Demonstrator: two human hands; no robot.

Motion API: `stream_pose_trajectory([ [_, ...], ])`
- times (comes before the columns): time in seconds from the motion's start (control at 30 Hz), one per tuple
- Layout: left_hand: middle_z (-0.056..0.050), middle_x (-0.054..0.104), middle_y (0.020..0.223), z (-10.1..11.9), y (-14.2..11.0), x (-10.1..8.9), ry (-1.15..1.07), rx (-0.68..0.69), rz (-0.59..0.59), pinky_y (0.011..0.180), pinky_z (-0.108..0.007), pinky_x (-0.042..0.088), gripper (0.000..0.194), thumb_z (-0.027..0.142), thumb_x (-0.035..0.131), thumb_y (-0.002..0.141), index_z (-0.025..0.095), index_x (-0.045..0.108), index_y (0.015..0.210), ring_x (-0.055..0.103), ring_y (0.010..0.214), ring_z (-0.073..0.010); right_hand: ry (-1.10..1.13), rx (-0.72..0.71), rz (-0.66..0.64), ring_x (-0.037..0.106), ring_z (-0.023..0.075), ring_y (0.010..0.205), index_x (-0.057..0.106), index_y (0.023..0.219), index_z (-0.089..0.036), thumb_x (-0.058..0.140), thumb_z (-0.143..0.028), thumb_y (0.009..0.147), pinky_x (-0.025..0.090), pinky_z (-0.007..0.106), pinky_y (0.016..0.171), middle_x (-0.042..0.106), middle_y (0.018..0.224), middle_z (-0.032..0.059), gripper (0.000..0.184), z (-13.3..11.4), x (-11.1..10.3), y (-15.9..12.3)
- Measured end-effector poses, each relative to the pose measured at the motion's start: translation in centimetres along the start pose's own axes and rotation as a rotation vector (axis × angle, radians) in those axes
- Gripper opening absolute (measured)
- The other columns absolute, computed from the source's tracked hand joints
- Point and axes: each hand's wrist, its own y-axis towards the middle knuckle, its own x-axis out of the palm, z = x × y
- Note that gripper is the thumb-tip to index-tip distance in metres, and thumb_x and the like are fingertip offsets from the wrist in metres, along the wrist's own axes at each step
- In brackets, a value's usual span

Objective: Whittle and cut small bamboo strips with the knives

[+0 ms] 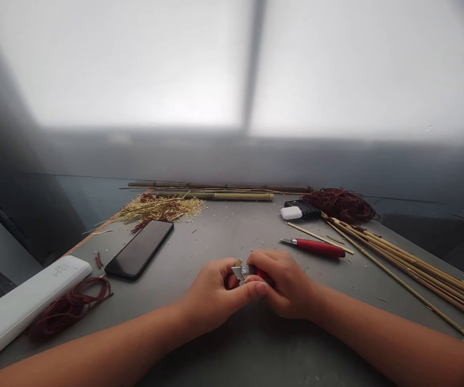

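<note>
Fingers (270, 262) of the right hand (290, 284) curl closed around a bladed tool (249, 270).

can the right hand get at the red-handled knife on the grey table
Probably yes: the red-handled knife lies just beyond the right hand, with nothing blocking the way. Its fingers hold a silver-bladed tool, though, so they would likely need freeing first.
</note>
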Motion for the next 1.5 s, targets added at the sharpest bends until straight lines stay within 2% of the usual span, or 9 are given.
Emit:
stream_pose_trajectory([
  [0.77, 0.008, 0.037, 0.06, -0.32, 0.13, 0.12, -0.076, -0.016, -0.026, 0.05, -0.025, 0.023, 0.05, 0.055, 0.079, 0.071, 0.02, 0.043, 0.07, 0.029, 0.056, -0.0093, -0.027, 0.008, 0.001, 0.036, 0.0126, 0.051, 0.038, 0.072, -0.023, 0.042, -0.031, 0.093, 0.027, 0.025, 0.05, 0.046, 0.06, -0.0028, 0.023, 0.04, 0.02, -0.08],
  [1.1, 0.009, 0.032, 0.061, -0.5, 0.23, 0.06, -0.069, -0.012, -0.016, 0.051, -0.026, 0.021, 0.054, 0.054, 0.08, 0.071, 0.021, 0.036, 0.067, 0.026, 0.058, -0.0093, -0.002, -0.001, 0.014, 0.036, 0.0123, 0.052, 0.039, 0.072, -0.022, 0.04, -0.035, 0.096, 0.027, 0.025, 0.05, 0.045, 0.06, -0.0032, 0.027, 0.0, 0.13, -0.08],
  [1.27, 0.009, 0.033, 0.061, -0.53, 0.16, 0.13, -0.061, -0.003, 0.001, 0.051, -0.025, 0.022, 0.053, 0.057, 0.078, 0.072, 0.021, 0.039, 0.069, 0.027, 0.058, -0.0092, -0.019, 0.002, 0.028, 0.037, 0.0123, 0.052, 0.04, 0.073, -0.022, 0.042, -0.033, 0.095, 0.028, 0.025, 0.05, 0.046, 0.061, -0.0031, 0.025, 0.07, 0.1, -0.1],
  [1.5, 0.005, 0.045, 0.068, -0.64, 0.3, 0.3, -0.15, 0.033, -0.022, 0.056, -0.026, 0.03, 0.049, 0.058, 0.077, 0.073, 0.017, 0.051, 0.08, 0.037, 0.063, -0.0108, -0.049, 0.014, 0.021, 0.039, 0.0126, 0.053, 0.042, 0.074, -0.022, 0.043, -0.033, 0.094, 0.029, 0.025, 0.051, 0.049, 0.062, -0.0024, 0.024, 0.14, 0.17, -0.13],
])
